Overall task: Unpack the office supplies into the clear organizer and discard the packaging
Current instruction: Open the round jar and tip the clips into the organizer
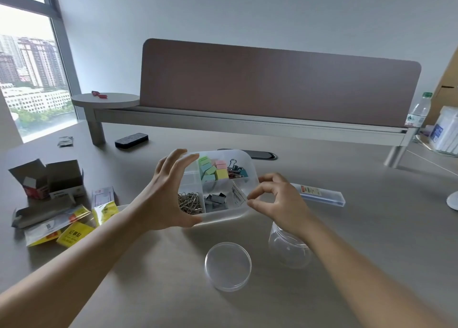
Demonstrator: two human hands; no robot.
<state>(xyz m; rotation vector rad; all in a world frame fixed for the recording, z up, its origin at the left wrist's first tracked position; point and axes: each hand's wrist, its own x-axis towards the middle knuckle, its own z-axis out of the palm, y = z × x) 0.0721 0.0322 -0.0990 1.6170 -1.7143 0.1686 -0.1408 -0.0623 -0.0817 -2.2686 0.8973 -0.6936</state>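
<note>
Flanking clear organizer point(244, 211), hands point(165, 196) apart.

Clear compartmented organizer point(244, 211) lies on desk, centre. Compartments hold pastel clips point(212, 169), coloured binder clips point(237, 169), silver paper clips point(189, 202), grey binder clips point(215, 201). Opened cardboard boxes point(47, 179) and yellow wrappers point(74, 224) lie left of it.

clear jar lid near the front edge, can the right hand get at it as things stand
Probably yes. The clear jar lid lies alone on bare desk, nothing on or against it. The right hand hovers by the organizer, apparently holding nothing; the jar sits beside, not between.
</note>
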